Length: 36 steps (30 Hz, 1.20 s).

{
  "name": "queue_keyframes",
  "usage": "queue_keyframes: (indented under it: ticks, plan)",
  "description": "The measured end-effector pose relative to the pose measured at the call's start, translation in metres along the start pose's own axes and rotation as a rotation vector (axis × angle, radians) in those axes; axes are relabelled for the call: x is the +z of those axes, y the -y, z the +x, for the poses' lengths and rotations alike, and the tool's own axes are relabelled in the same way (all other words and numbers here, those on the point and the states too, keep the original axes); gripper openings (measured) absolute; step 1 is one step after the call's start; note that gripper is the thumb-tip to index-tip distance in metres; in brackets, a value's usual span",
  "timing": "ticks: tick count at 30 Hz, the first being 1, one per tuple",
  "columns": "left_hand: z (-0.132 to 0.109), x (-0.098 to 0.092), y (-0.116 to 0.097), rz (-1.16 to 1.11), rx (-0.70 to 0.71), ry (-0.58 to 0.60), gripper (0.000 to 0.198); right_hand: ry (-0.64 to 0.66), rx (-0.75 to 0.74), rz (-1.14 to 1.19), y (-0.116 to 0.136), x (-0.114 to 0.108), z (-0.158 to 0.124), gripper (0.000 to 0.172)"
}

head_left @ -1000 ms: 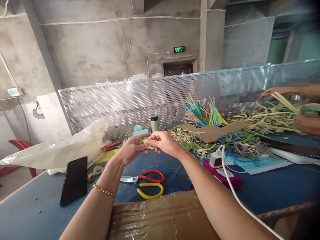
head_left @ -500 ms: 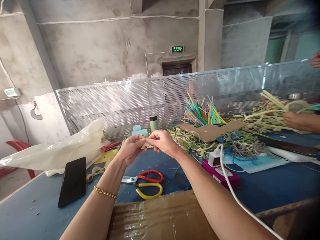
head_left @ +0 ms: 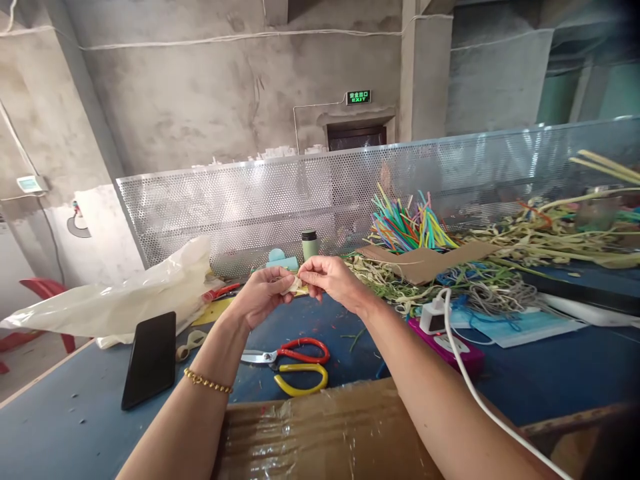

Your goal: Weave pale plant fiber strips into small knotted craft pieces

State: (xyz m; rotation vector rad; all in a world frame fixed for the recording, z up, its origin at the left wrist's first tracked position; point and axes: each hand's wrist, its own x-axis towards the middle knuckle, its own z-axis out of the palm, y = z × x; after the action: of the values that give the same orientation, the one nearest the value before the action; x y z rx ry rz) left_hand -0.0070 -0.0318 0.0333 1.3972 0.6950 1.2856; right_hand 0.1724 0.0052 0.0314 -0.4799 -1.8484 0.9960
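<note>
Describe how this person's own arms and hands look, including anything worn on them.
Both hands are gloveless, and no sleeve shows on either forearm. Above the left hand sits a gold-coloured beaded bracelet. The right hand and wrist show no jewellery.

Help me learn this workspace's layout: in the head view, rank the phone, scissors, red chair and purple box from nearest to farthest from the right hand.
From the right hand:
1. Scissors, nearer the wearer and slightly left.
2. Purple box, off to the right.
3. Phone, well to the left.
4. Red chair, far left, beyond the phone.
</note>
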Motion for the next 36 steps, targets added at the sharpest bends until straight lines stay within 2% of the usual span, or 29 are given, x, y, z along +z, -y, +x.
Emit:
queue_keyframes:
  ticks: [3,6,14,18,22,27,33,36]
  plan:
    - [-0.001,0.0,-0.001,0.019,-0.014,0.02,0.022,-0.035,-0.035,-0.014,0.001,0.002,0.0,0.021]
    - [0.0,0.0,0.001,0.022,0.006,-0.009,0.024,-0.051,-0.048,-0.041,0.004,0.003,-0.001,0.022]
    - [0.004,0.008,0.008,0.23,0.227,-0.207,0.018,-0.143,0.126,0.012,-0.002,0.007,0.002,0.027]
    - [0.006,0.01,0.009,0.308,0.304,-0.242,0.016,-0.163,0.126,0.04,0.001,0.011,0.0,0.022]
    - [0.006,0.008,0.012,0.226,0.269,-0.209,0.018,-0.202,0.113,0.061,0.005,0.014,0.0,0.016]
    - [0.007,0.007,0.015,0.097,0.202,-0.139,0.023,-0.266,0.063,-0.047,-0.002,0.017,0.002,0.014]
    - [0.007,0.011,0.017,0.152,0.233,-0.283,0.025,-0.267,-0.015,-0.106,-0.007,0.018,0.004,0.018]
    - [0.007,0.012,0.016,0.182,0.247,-0.308,0.024,-0.237,-0.015,-0.064,-0.007,0.018,0.004,0.022]
